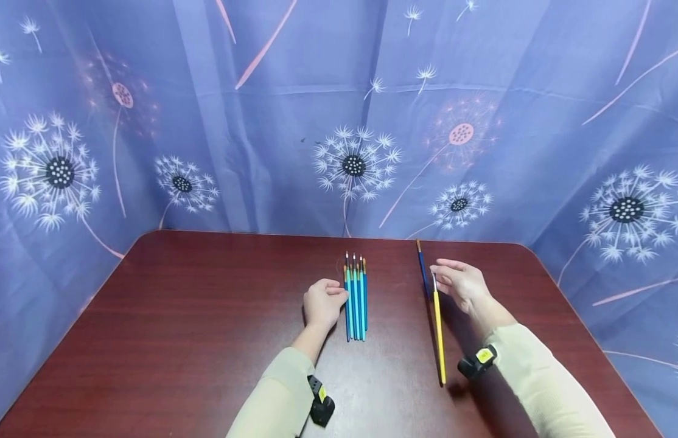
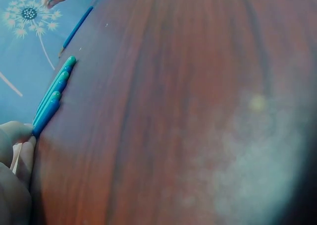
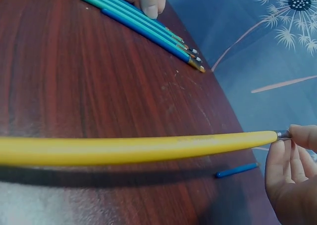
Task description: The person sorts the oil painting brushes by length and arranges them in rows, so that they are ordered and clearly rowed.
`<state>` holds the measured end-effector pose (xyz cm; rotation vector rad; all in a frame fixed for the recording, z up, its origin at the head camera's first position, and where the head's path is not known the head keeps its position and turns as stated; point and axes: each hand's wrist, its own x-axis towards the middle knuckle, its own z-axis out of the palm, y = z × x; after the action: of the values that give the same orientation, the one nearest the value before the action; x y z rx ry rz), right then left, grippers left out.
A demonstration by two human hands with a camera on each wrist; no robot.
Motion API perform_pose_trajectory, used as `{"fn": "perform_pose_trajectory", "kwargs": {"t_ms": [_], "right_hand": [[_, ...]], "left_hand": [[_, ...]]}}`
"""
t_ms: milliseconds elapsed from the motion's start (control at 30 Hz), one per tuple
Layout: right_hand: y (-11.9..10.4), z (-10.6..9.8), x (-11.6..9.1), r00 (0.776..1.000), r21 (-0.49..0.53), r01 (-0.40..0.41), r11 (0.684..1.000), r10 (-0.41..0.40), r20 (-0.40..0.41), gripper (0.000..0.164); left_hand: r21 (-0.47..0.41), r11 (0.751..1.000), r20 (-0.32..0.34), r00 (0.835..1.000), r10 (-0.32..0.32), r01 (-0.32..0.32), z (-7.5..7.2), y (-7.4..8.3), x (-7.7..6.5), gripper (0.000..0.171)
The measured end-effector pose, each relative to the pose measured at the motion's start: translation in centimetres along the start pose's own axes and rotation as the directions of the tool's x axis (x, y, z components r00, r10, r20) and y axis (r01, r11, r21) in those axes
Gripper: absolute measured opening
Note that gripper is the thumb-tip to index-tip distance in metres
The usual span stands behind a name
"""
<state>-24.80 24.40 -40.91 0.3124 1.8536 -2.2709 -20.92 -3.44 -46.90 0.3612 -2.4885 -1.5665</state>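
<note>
Several blue and turquoise paintbrushes (image 1: 355, 304) lie side by side on the table, bristles pointing to the far edge. My left hand (image 1: 324, 302) touches the left side of this row with its fingertips; the left wrist view shows them by the nearest dark blue handle (image 2: 48, 117). My right hand (image 1: 464, 285) pinches a yellow paintbrush (image 1: 439, 337) near its metal collar, and the bristles are hidden by the fingers. The yellow handle slants toward me above the table, its shadow beside it. A single dark blue paintbrush (image 1: 422, 264) lies left of my right hand, near the far edge.
The dark red wooden table (image 1: 207, 340) has its far edge against a blue curtain (image 1: 273, 152) printed with dandelions. More curtain hangs along both sides. A small black camera is strapped to each wrist.
</note>
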Motion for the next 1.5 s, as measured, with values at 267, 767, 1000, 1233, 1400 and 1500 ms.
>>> {"fn": "perform_pose_trajectory", "kwargs": {"t_ms": [267,767,1000,1233,1400,1500], "right_hand": [[-0.1,-0.4,-0.8,0.999,-0.027,-0.034,0.999,0.034,-0.016,0.019],[1.2,-0.9,-1.2,0.999,-0.068,-0.04,0.997,0.038,-0.017,0.018],[1.6,-1.1,-1.1,0.999,-0.119,-0.03,0.992,0.028,-0.018,0.045],[1.9,-1.3,-1.0,0.999,-0.151,-0.034,0.988,0.033,-0.014,0.053],[2.0,-1.6,-1.1,0.999,-0.254,-0.042,0.966,0.038,-0.024,0.052],[2.0,-1.6,-1.2,0.999,-0.325,-0.044,0.945,0.036,-0.028,0.052]], "left_hand": [[-0.003,1.0,0.012,1.0,-0.014,0.014,0.0,0.0,0.0,0.022],[-0.01,1.0,0.012,1.0,-0.006,0.006,-0.1,0.4,-0.1,0.023],[-0.005,1.0,0.008,1.0,-0.016,0.016,0.0,0.2,0.1,0.022],[-0.006,1.0,0.005,1.0,-0.012,0.012,0.1,0.1,0.2,0.022],[-0.003,1.0,0.005,1.0,-0.003,0.003,0.1,0.1,0.2,0.022],[0.0,1.0,0.005,1.0,-0.001,0.001,0.0,0.1,0.2,0.022]]}}
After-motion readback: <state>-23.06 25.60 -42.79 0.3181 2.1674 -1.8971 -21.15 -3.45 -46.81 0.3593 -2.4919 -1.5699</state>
